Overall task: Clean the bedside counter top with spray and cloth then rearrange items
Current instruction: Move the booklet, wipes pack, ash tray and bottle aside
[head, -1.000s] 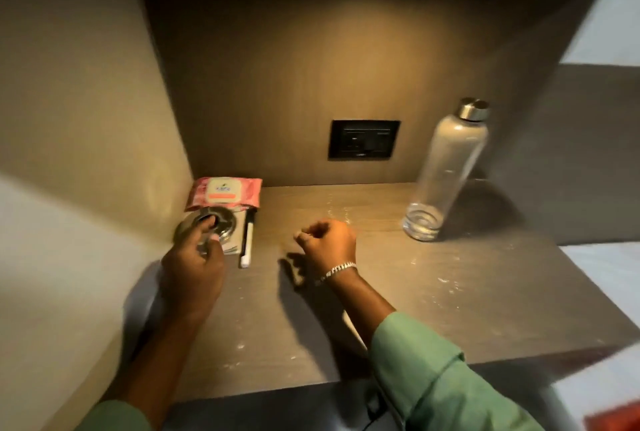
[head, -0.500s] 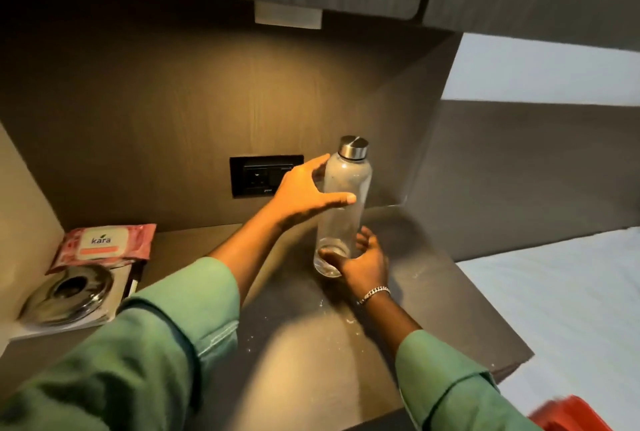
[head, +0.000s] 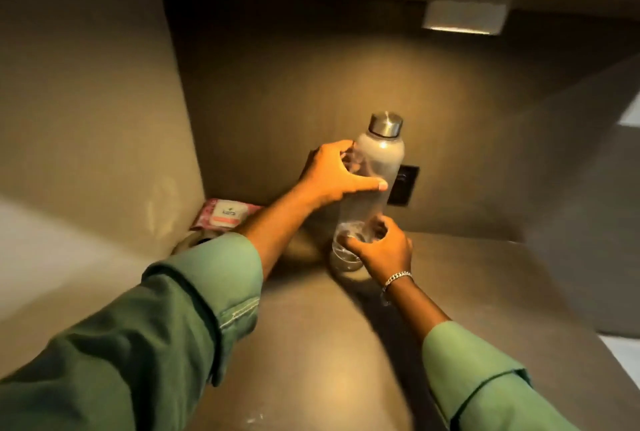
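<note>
Two hands are clamped on one clear water bottle (head: 372, 181) with a steel cap, which is held tilted, its base at or just above the brown surface (head: 311, 344); contact cannot be told. The left hand (head: 334, 176) is wrapped around the bottle's upper body, the right hand (head: 382, 250) around its base. Left of the bottle, a pink wipes pack (head: 227, 217) is seen in the corner. Behind the bottle, a black wall socket (head: 405, 186) is partly hidden.
</note>
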{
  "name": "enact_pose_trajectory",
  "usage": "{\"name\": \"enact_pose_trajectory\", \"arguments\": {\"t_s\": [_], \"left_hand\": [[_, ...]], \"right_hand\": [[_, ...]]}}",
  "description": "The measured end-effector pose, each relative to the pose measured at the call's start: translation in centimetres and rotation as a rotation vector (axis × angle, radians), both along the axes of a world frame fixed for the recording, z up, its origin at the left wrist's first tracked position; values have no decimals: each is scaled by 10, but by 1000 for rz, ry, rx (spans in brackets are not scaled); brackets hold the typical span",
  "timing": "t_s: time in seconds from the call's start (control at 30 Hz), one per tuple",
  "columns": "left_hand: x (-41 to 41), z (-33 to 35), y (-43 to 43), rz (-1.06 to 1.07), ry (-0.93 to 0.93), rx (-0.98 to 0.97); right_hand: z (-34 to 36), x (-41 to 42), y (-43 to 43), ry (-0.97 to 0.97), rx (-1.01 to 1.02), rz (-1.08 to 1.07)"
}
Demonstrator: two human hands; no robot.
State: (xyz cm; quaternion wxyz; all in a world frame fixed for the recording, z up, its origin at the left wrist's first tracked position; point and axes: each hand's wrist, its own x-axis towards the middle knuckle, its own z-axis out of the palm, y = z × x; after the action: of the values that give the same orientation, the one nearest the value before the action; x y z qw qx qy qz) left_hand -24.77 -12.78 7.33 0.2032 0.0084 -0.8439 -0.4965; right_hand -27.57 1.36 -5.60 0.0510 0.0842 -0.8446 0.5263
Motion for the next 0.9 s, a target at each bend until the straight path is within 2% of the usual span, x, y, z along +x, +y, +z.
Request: {"name": "enact_pose_trajectory", "arguments": {"t_s": [0.17,0.43,0.63,0.8,0.9], "left_hand": [[8,-7,-74,121,-73,76],[3,-25,-123,226,-56,124],[6,-37,-130,284,-26,131],[22,-50,-125,331,-84,165],[49,-65,-96,540,71,147]], "right_hand": [[-7,-6,-88,-29,-4,183],[-21,-16,-148,-52,-53,229],[-28,-23,-164,-112,-61,269],[-28,-11,-149,-94,-28,270],[-14,11,-112,-3,58,239]]}}
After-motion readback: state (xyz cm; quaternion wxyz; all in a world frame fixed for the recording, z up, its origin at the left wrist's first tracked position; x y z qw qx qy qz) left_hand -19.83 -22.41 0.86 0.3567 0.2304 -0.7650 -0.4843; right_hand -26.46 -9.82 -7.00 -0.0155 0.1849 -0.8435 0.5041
